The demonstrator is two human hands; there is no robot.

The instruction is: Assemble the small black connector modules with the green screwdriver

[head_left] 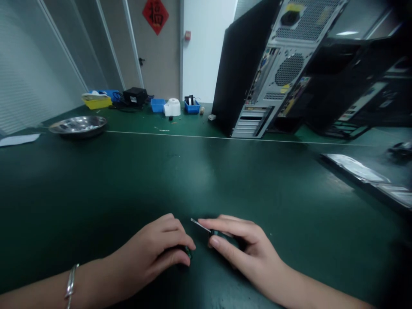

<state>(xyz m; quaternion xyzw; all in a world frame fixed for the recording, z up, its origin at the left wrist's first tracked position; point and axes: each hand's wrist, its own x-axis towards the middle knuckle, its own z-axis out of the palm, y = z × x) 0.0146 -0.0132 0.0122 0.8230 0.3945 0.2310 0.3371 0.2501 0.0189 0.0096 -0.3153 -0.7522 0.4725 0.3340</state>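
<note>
My left hand (165,246) is closed, with thumb and fingers pinching a small green-and-dark piece (188,252). Most of that piece is hidden behind the fingers, so I cannot make out its kind. A small screwdriver (202,225) with a thin metal shaft and a dark handle is gripped in my right hand (240,242). Its tip points up and to the left, above the fingertips of my left hand and apart from them. Both hands are low over the dark green table (154,180), close to each other.
A steel bowl (80,125) stands at the back left. Behind it are a yellow tray (96,102), a black box (135,96) and blue bins (192,107). A computer tower (247,68) stands at the back right. A flat metal-and-dark part (360,169) lies on the right.
</note>
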